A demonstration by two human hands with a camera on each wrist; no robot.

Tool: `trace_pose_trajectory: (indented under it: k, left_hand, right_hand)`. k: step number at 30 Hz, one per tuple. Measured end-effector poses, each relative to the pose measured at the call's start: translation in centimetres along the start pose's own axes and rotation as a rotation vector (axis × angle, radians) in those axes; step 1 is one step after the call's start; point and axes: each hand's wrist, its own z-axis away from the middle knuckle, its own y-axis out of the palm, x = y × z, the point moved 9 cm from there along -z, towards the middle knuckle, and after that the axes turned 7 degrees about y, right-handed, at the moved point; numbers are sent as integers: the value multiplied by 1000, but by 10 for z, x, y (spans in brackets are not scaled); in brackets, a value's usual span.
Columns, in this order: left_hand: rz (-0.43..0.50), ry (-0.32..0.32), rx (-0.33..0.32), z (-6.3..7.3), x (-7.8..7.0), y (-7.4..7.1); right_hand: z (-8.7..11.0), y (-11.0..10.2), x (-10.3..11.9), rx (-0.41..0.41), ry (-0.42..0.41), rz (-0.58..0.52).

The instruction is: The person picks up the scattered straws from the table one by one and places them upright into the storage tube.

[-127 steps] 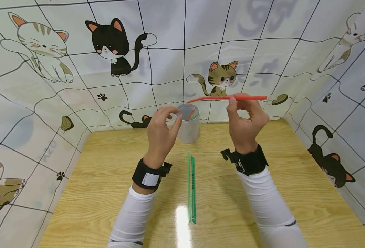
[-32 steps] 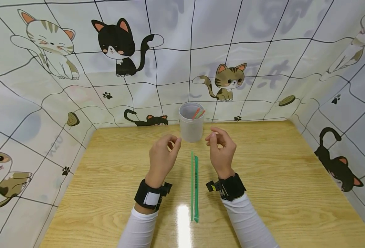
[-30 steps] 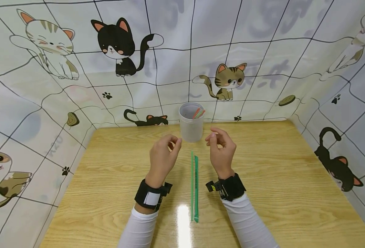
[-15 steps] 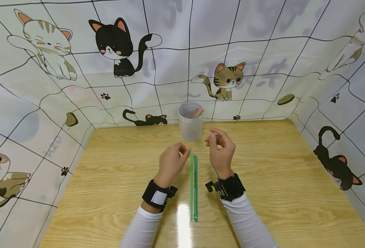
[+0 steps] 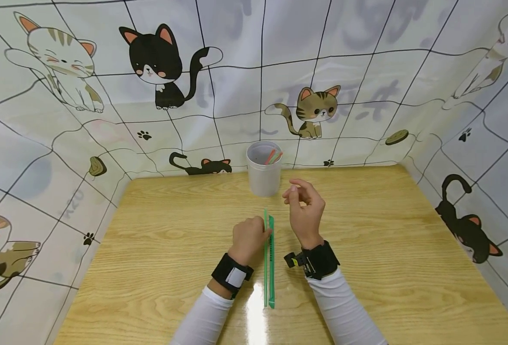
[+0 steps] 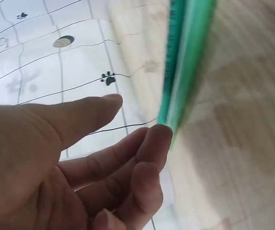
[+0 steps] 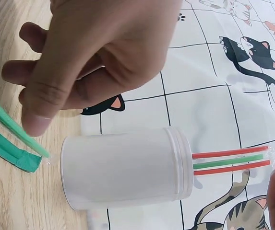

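Note:
Two straws lie side by side on the table: a thin light-green drinking straw [image 5: 265, 280] and a broader dark-green wrapped straw [image 5: 271, 280] with printed lettering. My left hand [image 5: 248, 238] is beside their far half, its fingertips close to the light-green straw [image 6: 190, 62]. In the left wrist view, the thumb stands apart from the bent fingers and no straw is between them; whether a fingertip touches is unclear. My right hand [image 5: 307, 211] hovers right of the straws, fingers loosely curled, holding nothing. Beyond both hands stands a whitish translucent cup [image 5: 264, 181].
In the right wrist view, two red straws [image 7: 231, 152] and a green straw [image 7: 228, 161] stick out of the cup. A cat-print sheet [image 5: 236, 96] rises behind and at both sides of the wooden table [image 5: 172, 230]. Light glares near the front.
The red straw formerly in my right hand is gone from it; the cup now shows another red tip. My left hand has come nearer and rightward to the green straws.

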Motion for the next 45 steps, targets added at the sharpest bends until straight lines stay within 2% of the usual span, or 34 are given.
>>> trace_pose_trajectory:
  k: [15, 28, 38, 45]
  left_hand:
    - [-68, -60, 22, 1, 7, 16]
    - [-47, -56, 31, 0, 12, 19]
    - [-42, -67, 78, 0, 12, 22]
    - [-27, -82, 66, -1, 16, 22]
  right_hand:
    - [2, 1, -1, 7, 3, 1]
    - [1, 1, 2, 11, -16, 3]
    - [1, 3, 5, 15, -11, 2]
    - [2, 3, 5, 4, -2, 16]
